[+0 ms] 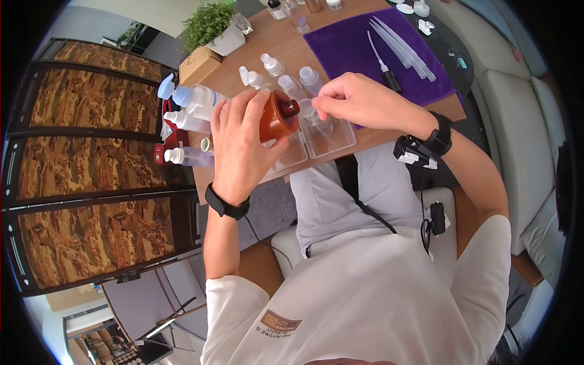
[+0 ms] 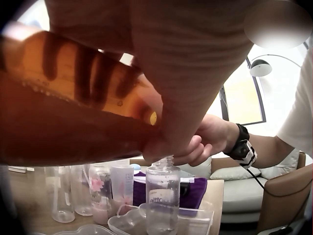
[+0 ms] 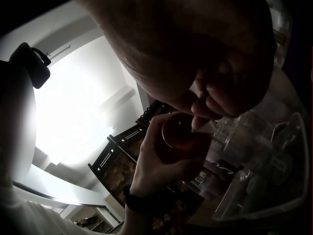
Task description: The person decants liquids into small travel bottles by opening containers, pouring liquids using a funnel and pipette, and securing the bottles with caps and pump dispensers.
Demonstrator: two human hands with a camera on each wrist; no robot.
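Note:
My left hand (image 1: 238,146) grips a large amber bottle (image 1: 275,126), tipped nearly on its side with its dark mouth toward the right hand. Liquid shows along the lower side of the amber bottle in the left wrist view. My right hand (image 1: 365,102) pinches a small clear funnel-like piece (image 1: 308,108) close to that mouth; the fingers cover part of it. Right below stands a small clear bottle (image 2: 163,198) with printed lettering, its top overlapped by the fingers. A clear plastic tray (image 1: 340,146) lies beneath the hands.
Clear pump and spray bottles (image 1: 286,84) stand just beyond the hands. More bottles (image 1: 198,102) crowd the table's left side. A purple cloth (image 1: 350,45) bears clear tubes (image 1: 404,52) and a black-capped dropper (image 1: 389,78). A potted plant (image 1: 210,27) sits at the back.

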